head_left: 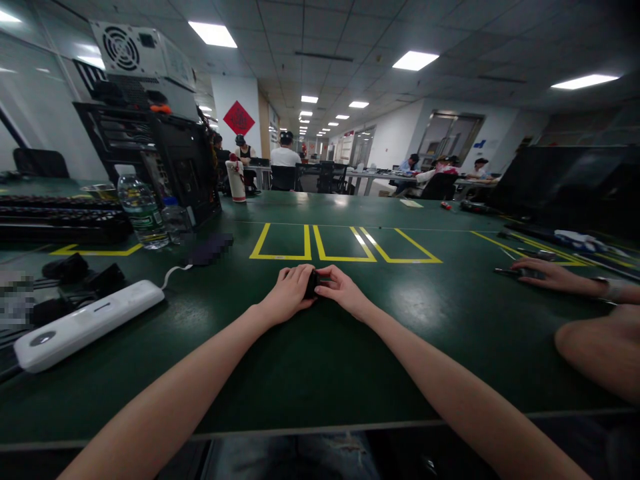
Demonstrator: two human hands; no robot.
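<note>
A green tabletop (310, 380) spreads across an office, its near edge running past the wearer's lap at six o'clock. Just ahead, at twelve o'clock, a small black object (313, 285) sits between two bare hands low over the surface. The left hand (289, 295) curls its fingers over the object's left side, gripping it. The right hand (345, 292) grasps its right side between thumb and fingertips; the piece is too dark and covered to say quite what it is. At ten o'clock lies a white power strip (95, 323), well apart from the hands. At two o'clock, another person's hand (555, 275) rests on the table. Beyond the wearer's hands, toward twelve, yellow tape outlines (345, 260) mark the tabletop. A clear water bottle (143, 210) stands toward eleven, in front of a black computer case (187, 163). Nearer twelve stands a white tumbler (237, 181). Farther off, a person in a white shirt (286, 157) sits near a pillar bearing a red diamond (239, 118).
</note>
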